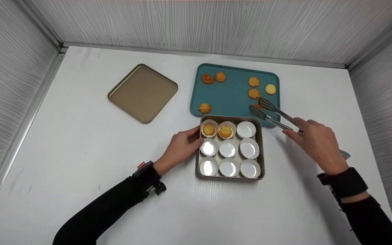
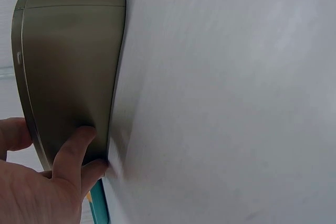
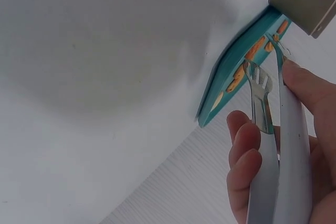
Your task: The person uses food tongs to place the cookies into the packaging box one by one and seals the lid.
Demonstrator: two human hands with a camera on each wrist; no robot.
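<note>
My left hand grips the left side of a square gold tin, its fingers against the outer wall. White paper cups stand in rows inside the tin; two in the back row hold small yellow-topped tarts. My right hand holds metal tongs with pale handles. Their slotted tips are parted over the near right part of a teal tray, overlapping a brown cookie there. Two round cookies and a pale yellow one lie close by.
A pretzel-shaped cookie and a swirled one lie at the tray's back left, a flower-shaped one at its front left. A gold square lid rests on the white table at left. Grey panels enclose the table.
</note>
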